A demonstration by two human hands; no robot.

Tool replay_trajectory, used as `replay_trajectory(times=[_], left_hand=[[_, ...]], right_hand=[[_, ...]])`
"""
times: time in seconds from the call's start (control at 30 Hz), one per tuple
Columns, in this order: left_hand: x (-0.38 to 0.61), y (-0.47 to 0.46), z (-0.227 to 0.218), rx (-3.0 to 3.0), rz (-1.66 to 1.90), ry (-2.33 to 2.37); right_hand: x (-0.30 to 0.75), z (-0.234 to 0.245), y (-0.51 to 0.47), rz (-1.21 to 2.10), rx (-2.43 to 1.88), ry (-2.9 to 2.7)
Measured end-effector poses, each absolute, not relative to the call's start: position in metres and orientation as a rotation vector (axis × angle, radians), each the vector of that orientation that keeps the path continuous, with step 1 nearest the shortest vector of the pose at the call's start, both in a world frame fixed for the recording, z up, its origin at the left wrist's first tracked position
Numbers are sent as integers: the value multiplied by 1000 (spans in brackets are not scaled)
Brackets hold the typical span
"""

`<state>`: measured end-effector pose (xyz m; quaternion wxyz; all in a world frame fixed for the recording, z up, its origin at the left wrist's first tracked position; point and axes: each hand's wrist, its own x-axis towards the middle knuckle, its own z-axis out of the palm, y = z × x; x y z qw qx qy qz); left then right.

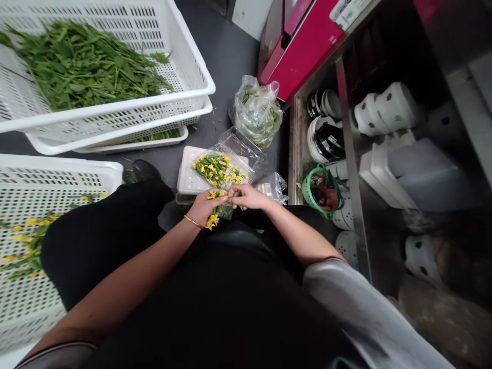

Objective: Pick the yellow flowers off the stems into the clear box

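Observation:
My left hand [204, 206] is closed around a small bunch of yellow-flowered greens [212, 221], whose blossoms stick out above and below the fingers. Touching it, my right hand [246, 197] pinches at the stems, though the fingertips partly hide what they grip. Just beyond both hands, a clear plastic clamshell box [246, 146] lies with its lid folded back. Cut flowering stems [217, 169] fill much of its base. The box rests on a white lidded container [188, 171].
Stacked white crates [192, 66] at the upper left hold leafy greens [88, 66]. Another white crate [96, 177] at left holds yellow-flowered stems [34, 241]. A plastic bag of greens [257, 113] stands ahead. At right, a metal shelf [353, 205] holds bowls and a green basket [307, 189].

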<state>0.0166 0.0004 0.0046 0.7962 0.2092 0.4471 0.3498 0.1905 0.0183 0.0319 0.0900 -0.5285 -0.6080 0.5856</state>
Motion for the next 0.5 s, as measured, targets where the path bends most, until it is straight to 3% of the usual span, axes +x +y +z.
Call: replay_trajectory(times=[0.13,0.27,0.37,0.5], left_hand=[[16,-5,5,503,752,987],[16,-6,3,474,748,1029],[14,-5,3,488,638,983],[8,-6,4,588,410,736]], right_hand=[[176,24,-27,1638,-1705,-1498],[174,26,-45,1178,-1825,-1799],[172,37,-50,840,-1621,-2192],[171,57,-54,877,-1286,-2494]])
